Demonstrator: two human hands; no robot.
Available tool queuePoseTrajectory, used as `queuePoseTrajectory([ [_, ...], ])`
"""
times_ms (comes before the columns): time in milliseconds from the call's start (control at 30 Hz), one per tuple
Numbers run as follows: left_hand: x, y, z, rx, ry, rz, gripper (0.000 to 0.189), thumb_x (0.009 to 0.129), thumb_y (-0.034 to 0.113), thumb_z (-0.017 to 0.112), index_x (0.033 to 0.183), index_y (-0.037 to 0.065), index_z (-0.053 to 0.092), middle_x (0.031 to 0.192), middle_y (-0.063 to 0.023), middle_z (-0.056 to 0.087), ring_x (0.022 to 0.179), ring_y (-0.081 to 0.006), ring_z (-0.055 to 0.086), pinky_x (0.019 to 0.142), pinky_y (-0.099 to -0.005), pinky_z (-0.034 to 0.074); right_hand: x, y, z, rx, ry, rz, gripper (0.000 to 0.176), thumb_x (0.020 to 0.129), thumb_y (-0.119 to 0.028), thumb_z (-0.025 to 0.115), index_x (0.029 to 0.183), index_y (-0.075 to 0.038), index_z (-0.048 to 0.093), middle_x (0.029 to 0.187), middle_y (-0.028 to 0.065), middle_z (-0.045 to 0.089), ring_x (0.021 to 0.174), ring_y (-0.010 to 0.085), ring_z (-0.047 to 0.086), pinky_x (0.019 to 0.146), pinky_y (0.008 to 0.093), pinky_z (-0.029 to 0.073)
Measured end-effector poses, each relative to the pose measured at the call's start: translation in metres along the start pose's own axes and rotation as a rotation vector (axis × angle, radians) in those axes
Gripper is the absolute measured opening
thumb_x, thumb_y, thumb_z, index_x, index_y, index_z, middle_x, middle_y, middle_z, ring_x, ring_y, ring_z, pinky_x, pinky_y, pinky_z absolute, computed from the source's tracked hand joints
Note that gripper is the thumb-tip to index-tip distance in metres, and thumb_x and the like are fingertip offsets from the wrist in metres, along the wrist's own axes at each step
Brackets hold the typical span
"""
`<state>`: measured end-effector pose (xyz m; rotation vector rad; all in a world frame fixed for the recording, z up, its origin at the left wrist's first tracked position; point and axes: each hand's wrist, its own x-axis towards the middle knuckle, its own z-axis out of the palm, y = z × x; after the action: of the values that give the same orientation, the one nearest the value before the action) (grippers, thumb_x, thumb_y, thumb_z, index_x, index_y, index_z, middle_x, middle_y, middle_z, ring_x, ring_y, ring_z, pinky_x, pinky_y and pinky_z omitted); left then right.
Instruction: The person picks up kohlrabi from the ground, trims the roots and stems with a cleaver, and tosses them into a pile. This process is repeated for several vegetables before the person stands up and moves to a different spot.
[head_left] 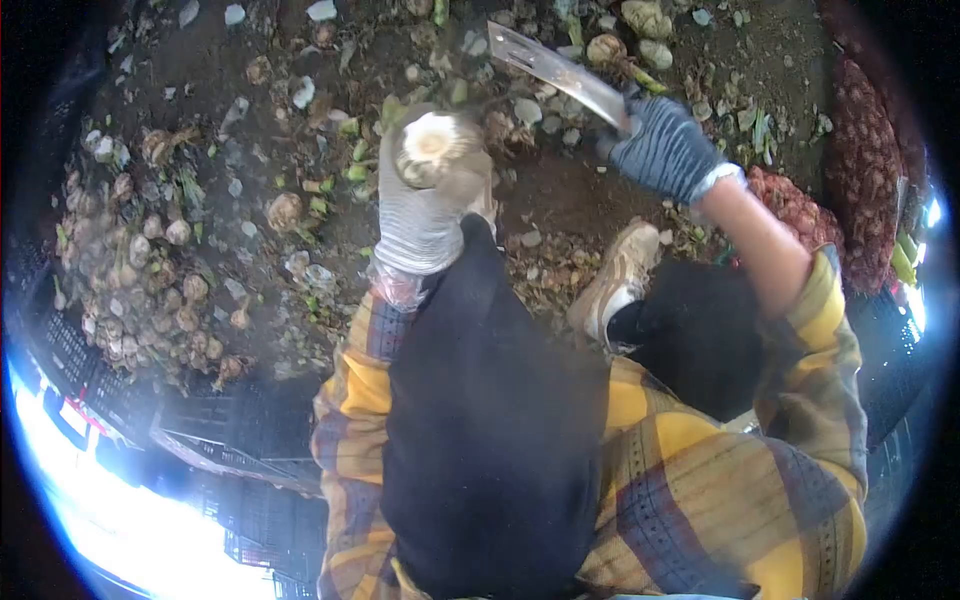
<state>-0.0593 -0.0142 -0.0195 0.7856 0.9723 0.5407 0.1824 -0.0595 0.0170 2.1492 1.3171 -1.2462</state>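
A garlic bulb point(430, 140) with a pale, round cut face turned up sits in my left hand point(415, 215), which wears a whitish glove and is closed around it. My right hand point(665, 150), in a dark grey glove, grips the handle of a knife point(560, 75) with a broad blade. The blade points up and to the left, apart from the bulb. My right fingers hide most of the handle.
A heap of garlic bulbs point(150, 270) lies at the left. Red mesh sacks point(865, 170) stand at the right. Loose bulbs point(285, 212), peels and green stem pieces litter the dirt floor. Dark plastic crates point(230, 430) are at the lower left. My shoe point(620, 275) rests between the hands.
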Motion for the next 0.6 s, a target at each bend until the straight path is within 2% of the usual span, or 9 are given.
queuePoseTrajectory([
  [33, 0.009, -0.002, -0.001, -0.301, 0.056, 0.018, 0.043, 0.075, 0.000, 0.065, 0.113, 0.002, 0.046, 0.101, -0.0097, 0.057, 0.092, -0.0191, 0.058, 0.076, -0.0307, 0.052, -0.005, -0.017, -0.008, -0.070, -0.058, 0.026, 0.038, 0.079, -0.033, 0.060, 0.096, 0.001, 0.063, 0.072, 0.0150, 0.065, 0.062, 0.0249, 0.063, 0.064, 0.0345, 0.054],
  [100, 0.017, 0.003, -0.005, -0.511, 0.115, 0.000, 0.038, 0.075, 0.003, 0.067, 0.109, 0.005, 0.050, 0.097, -0.0069, 0.058, 0.088, -0.0171, 0.058, 0.073, -0.0285, 0.052, -0.017, -0.022, 0.007, 0.392, -0.287, -0.045, 0.036, 0.077, -0.035, 0.062, 0.088, -0.001, 0.065, 0.067, 0.0108, 0.062, 0.055, 0.0190, 0.057, 0.054, 0.0299, 0.048],
  [133, 0.016, 0.007, -0.006, -0.613, 0.150, -0.026, 0.036, 0.076, 0.005, 0.068, 0.108, 0.007, 0.052, 0.095, -0.0055, 0.058, 0.086, -0.0160, 0.057, 0.072, -0.0274, 0.052, -0.026, -0.027, 0.015, 0.646, -0.420, 0.003, 0.036, 0.076, -0.036, 0.064, 0.084, -0.002, 0.065, 0.064, 0.0084, 0.060, 0.052, 0.0159, 0.054, 0.049, 0.0277, 0.045],
  [167, 0.016, 0.017, -0.004, -0.633, 0.257, -0.079, 0.022, 0.080, 0.004, 0.064, 0.100, 0.009, 0.057, 0.095, -0.0040, 0.059, 0.084, -0.0158, 0.058, 0.070, -0.0264, 0.053, -0.034, -0.035, 0.018, 0.949, -0.557, 0.153, 0.035, 0.076, -0.038, 0.065, 0.081, -0.003, 0.065, 0.064, 0.0058, 0.059, 0.050, 0.0125, 0.051, 0.045, 0.0254, 0.041],
  [233, 0.019, 0.014, -0.012, -0.656, 0.265, -0.019, 0.016, 0.083, 0.005, 0.059, 0.099, 0.007, 0.057, 0.095, -0.0051, 0.059, 0.086, -0.0160, 0.058, 0.070, -0.0263, 0.054, -0.047, -0.045, 0.033, 1.220, -0.660, 0.181, 0.037, 0.075, -0.042, 0.066, 0.079, -0.005, 0.064, 0.065, 0.0020, 0.058, 0.049, 0.0081, 0.047, 0.043, 0.0224, 0.037],
  [300, 0.017, 0.016, -0.008, -0.754, 0.288, -0.022, 0.017, 0.084, 0.007, 0.058, 0.101, 0.007, 0.057, 0.095, -0.0057, 0.059, 0.088, -0.0164, 0.058, 0.068, -0.0267, 0.055, -0.052, -0.046, 0.040, 1.228, -0.827, 0.190, 0.037, 0.076, -0.042, 0.066, 0.081, -0.005, 0.065, 0.070, 0.0029, 0.062, 0.053, 0.0082, 0.050, 0.047, 0.0227, 0.040],
  [467, 0.018, 0.015, -0.008, -0.842, 0.218, -0.029, 0.020, 0.085, 0.008, 0.057, 0.104, 0.004, 0.056, 0.098, -0.0076, 0.059, 0.089, -0.0176, 0.059, 0.066, -0.0268, 0.056, -0.057, -0.053, 0.053, 1.311, -0.794, 0.177, 0.038, 0.076, -0.043, 0.067, 0.084, -0.006, 0.067, 0.075, 0.0049, 0.064, 0.059, 0.0112, 0.054, 0.055, 0.0241, 0.043],
  [567, 0.016, 0.017, -0.004, -0.879, 0.146, -0.059, 0.024, 0.084, 0.009, 0.058, 0.107, 0.004, 0.054, 0.098, -0.0091, 0.059, 0.086, -0.0179, 0.060, 0.066, -0.0268, 0.056, -0.053, -0.059, 0.053, 1.325, -0.789, 0.251, 0.032, 0.080, -0.035, 0.064, 0.085, -0.003, 0.064, 0.061, 0.0024, 0.057, 0.047, 0.0081, 0.051, 0.042, 0.0242, 0.043],
  [600, 0.014, 0.016, -0.001, -0.832, 0.136, -0.068, 0.025, 0.084, 0.009, 0.058, 0.108, 0.004, 0.054, 0.098, -0.0096, 0.059, 0.086, -0.0181, 0.060, 0.066, -0.0268, 0.056, -0.050, -0.059, 0.056, 1.369, -0.827, 0.217, 0.032, 0.080, -0.035, 0.064, 0.086, -0.004, 0.063, 0.063, 0.0031, 0.058, 0.048, 0.0079, 0.051, 0.042, 0.0239, 0.042],
])
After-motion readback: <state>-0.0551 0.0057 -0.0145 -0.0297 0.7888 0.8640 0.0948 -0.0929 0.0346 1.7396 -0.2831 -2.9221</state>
